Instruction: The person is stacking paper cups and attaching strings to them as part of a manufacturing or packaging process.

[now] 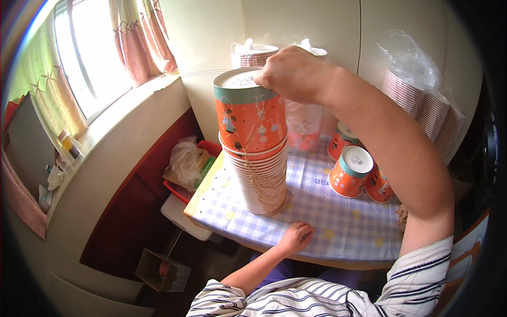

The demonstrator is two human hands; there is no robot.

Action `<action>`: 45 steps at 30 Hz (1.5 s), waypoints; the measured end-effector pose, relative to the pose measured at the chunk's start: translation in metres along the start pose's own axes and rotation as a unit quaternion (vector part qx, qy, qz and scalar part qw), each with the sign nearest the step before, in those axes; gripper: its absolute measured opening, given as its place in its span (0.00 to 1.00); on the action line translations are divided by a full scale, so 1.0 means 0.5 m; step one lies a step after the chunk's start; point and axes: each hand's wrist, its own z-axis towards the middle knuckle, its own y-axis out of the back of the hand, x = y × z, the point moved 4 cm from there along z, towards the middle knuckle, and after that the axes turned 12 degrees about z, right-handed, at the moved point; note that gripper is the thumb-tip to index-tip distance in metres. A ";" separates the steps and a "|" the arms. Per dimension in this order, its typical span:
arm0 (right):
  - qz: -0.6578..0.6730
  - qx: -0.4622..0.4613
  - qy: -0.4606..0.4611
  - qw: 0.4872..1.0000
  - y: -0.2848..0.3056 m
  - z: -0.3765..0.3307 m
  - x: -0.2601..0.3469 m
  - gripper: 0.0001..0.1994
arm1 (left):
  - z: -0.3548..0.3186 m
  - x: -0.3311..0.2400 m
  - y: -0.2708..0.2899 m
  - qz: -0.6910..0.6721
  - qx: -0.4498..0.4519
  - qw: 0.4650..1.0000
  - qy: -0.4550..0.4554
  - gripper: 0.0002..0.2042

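A tall stack of orange paper buckets [251,124] stands upside down on the table, each white rim showing below the one above. My right hand [288,74] is at the top bucket's teal-edged base, fingers closed in a pinch. From it a thin tan cord [255,130] runs down across the top bucket. Many cord loops [265,191] hang along the stack's lower right side. My left hand [297,237] rests at the table's near edge, fingers curled; what they hold, if anything, is hidden.
Several smaller orange cups [353,171] stand upside down at the right on the checkered tablecloth [317,211]. Plastic-wrapped stacks [404,90] line the wall behind. Left of the table are a red basket [179,191] and an open carton [163,270] lower down.
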 end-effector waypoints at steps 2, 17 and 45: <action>-0.004 -0.020 0.021 1.000 -0.003 0.000 -0.001 0.05 | -0.002 0.004 -0.003 0.004 0.000 1.000 0.002 0.07; 0.006 0.074 -0.054 0.996 -0.016 0.007 0.029 0.09 | -0.004 0.005 -0.002 0.006 0.033 0.999 0.021 0.07; 0.265 -0.104 -0.498 0.819 -0.364 -0.727 0.174 0.17 | -0.001 -0.001 -0.005 0.030 0.028 0.999 -0.003 0.08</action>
